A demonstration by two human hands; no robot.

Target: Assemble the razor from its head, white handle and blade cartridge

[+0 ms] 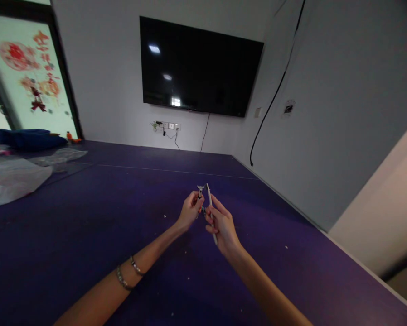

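In the middle of the head view, my left hand point(191, 209) is closed around a small razor-like tool with a silver T-shaped head point(200, 188). Bits of orange and teal show below its grip, partly hidden by the fingers. My right hand point(223, 224) grips a slim white toothbrush point(209, 194), held nearly upright. The brush's tip is just right of the silver head, with a narrow gap seeming to lie between them. Both hands are close together above the purple surface point(128, 235).
Small white scraps point(165, 216) dot the surface. Clear plastic sheeting point(15, 179) and a dark blue cloth bundle point(28, 139) lie at the left. A black cable point(273, 99) hangs along the right wall. A television point(200, 68) is mounted above wall sockets point(171, 126).
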